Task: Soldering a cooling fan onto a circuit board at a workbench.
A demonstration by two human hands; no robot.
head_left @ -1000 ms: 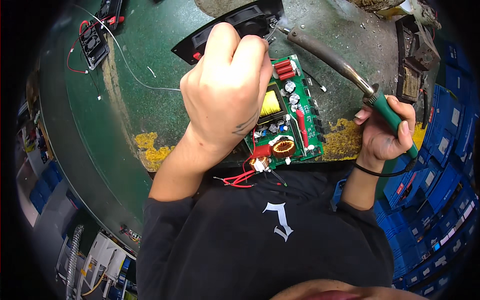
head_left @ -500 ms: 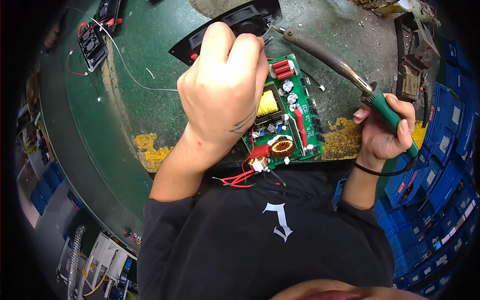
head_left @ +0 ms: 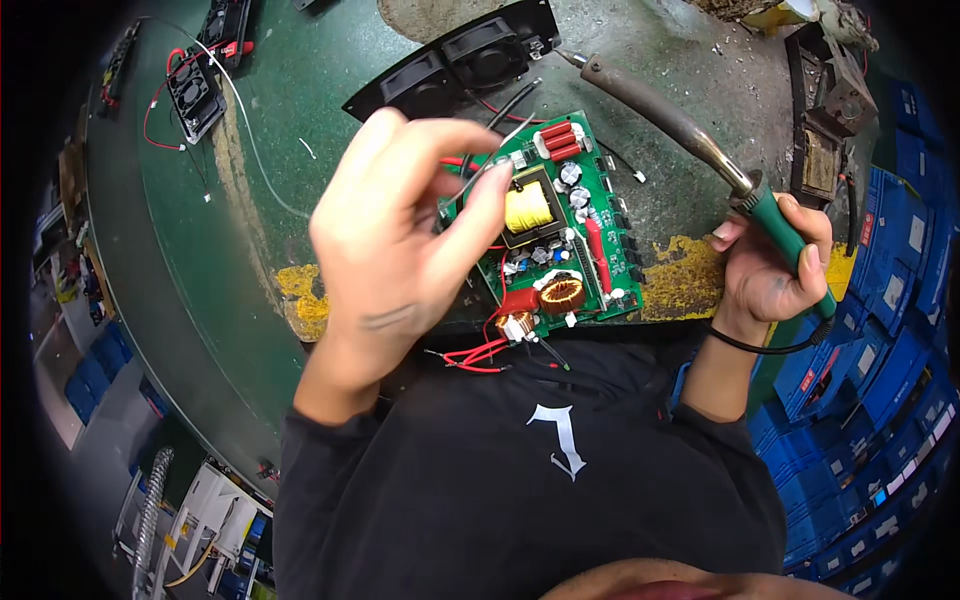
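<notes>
My right hand (head_left: pixel 775 260) grips the green handle of a soldering iron (head_left: pixel 670 120), whose tip points up-left beside the right end of a black panel with two fans (head_left: pixel 485 55). Between the thumb and fingers of my left hand (head_left: pixel 400 220), a thin strand of solder wire (head_left: pixel 245 115) is pinched; its free end sticks out over the circuit board, and the rest trails off to the far left. Below the fingers lies the green circuit board (head_left: pixel 615 285), with a yellow-wrapped transformer (head_left: pixel 527 207), a copper toroid coil (head_left: pixel 562 293) and red wires (head_left: pixel 475 355) at its near edge. My left hand hides the board's left side.
At the far left of the green bench lie more black fans (head_left: pixel 195 95) with red wires. A metal soldering-iron stand (head_left: pixel 820 160) is at the far right. Stacked blue bins (head_left: pixel 890 270) fill the right side beyond the bench edge.
My left hand has drawn back left and nearer from the fan panel, still pinching the solder wire, and uncovered the fans. The iron's tip has shifted slightly right, apart from the panel.
</notes>
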